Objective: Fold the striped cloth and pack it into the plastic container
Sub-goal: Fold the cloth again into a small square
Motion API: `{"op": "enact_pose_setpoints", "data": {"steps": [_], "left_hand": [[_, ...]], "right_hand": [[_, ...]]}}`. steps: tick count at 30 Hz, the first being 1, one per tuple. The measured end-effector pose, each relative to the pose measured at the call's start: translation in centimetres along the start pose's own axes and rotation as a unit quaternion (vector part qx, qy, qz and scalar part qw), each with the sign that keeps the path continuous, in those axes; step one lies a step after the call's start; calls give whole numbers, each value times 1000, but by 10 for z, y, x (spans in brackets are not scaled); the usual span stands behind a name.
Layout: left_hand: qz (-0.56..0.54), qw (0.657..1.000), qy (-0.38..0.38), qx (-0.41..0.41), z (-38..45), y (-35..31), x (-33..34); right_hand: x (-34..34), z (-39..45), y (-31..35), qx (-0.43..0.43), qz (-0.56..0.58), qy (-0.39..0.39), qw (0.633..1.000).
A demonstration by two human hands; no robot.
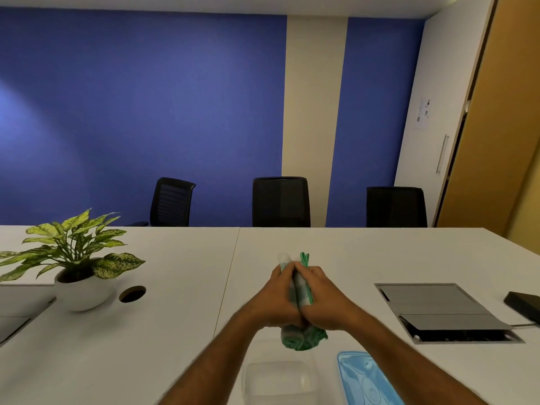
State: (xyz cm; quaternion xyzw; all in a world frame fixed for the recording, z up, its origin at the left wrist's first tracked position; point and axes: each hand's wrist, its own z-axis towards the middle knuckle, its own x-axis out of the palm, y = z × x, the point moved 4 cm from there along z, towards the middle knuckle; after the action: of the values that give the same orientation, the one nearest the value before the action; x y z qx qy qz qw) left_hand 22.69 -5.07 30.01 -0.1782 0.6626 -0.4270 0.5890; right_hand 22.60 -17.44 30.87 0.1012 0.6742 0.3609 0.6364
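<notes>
a: where was the cloth (301, 290)?
b: bundled between both hands above the table (175, 287); left hand (276, 296) and right hand (324, 299) each gripped it. the container (277, 381) sat open just nearer, its lid (368, 378) beside.

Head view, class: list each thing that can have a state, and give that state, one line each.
striped cloth: bundled, gripped between both hands
plastic container: open, empty
blue lid: off, lying beside the container
left hand: grips cloth
right hand: grips cloth
table hatch: flap raised
</notes>
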Motion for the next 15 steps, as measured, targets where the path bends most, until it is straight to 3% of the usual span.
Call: {"op": "enact_pose_setpoints", "data": {"steps": [7, 11, 15], "left_hand": [[-127, 987, 83, 56, -7, -5, 5], [-133, 988, 59, 51, -5, -4, 8], [-158, 986, -1, 49, -4, 4, 5]], "right_hand": [[5, -2, 1, 16, 1, -57, 998], [7, -3, -4, 22, -16, -67, 997], [5, -5, -9, 37, 107, -109, 988]]}}
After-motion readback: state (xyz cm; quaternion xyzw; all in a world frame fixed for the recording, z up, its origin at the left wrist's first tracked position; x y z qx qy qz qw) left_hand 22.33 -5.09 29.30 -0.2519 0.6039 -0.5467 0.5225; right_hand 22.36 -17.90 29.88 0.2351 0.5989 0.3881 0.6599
